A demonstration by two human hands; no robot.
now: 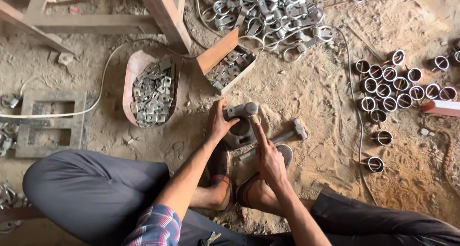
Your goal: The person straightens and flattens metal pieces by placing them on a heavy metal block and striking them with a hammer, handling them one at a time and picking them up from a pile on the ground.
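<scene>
Ground: bare sandy dirt floor (306,90), loose, pitted and littered with grit; no bench is seen, the work being done at floor level between the seated person's sandalled feet (225,179).

A small grey metal clamp piece (237,111) is set on a dark block-like iron base (240,133) sunk in the dirt, just ahead of the feet. The piece is gripped by the left hand (218,122), fingers curled round its near side. A wooden-handled hammer (253,112) is grasped by the right hand (269,162), fist closed on the shaft, the head resting at or just above the piece; contact cannot be told. A second hammer (287,134) is laid on the dirt just right of the base.

Surroundings: a curved tray of small square metal plates (153,90) is seen to the left, a wedge-shaped box of similar parts (229,66) beyond the base. A tangled heap of ring clamps (268,13) is piled at the top. Short metal rings (388,85) are stood in rows on the right. Wooden frame legs (165,13) are noted upper left, a pale cable (103,73) trailed across the dirt, and a rectangular metal frame (50,123) lies at far left.
</scene>
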